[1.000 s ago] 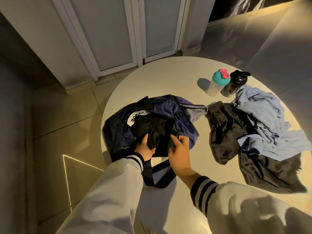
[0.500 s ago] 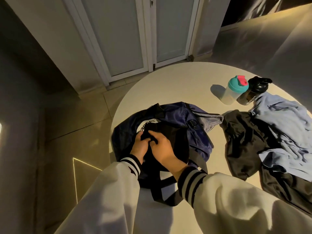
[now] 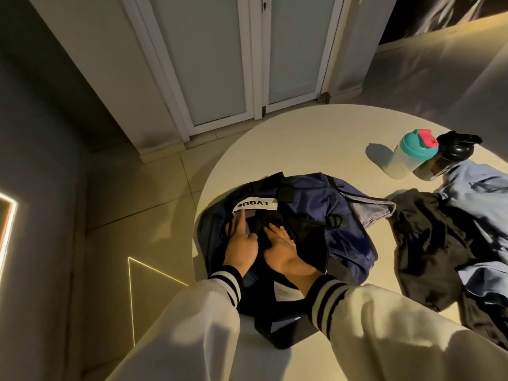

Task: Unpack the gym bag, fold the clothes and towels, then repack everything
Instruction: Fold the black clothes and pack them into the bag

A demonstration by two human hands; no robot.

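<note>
Unpacking mid-way: navy blue fabric gym bag [image 3: 335, 224] on round white worktop [image 3: 316, 133], left hand [image 3: 242, 243] straight-fingered inside, right hand [image 3: 281, 243] fingers' grip unclear; crumpled black garment [image 3: 428, 243] and pale blue shirt [image 3: 483, 193] out, unfolded.

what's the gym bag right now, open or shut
Open: the gym bag gapes on top, with the left hand and right hand inside its opening.

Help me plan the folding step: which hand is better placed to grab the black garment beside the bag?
Right. The black garment lies to the right of the bag, on the side of the right hand; the left hand sits by the white label, farther away, and would likely have to cross over.
</note>
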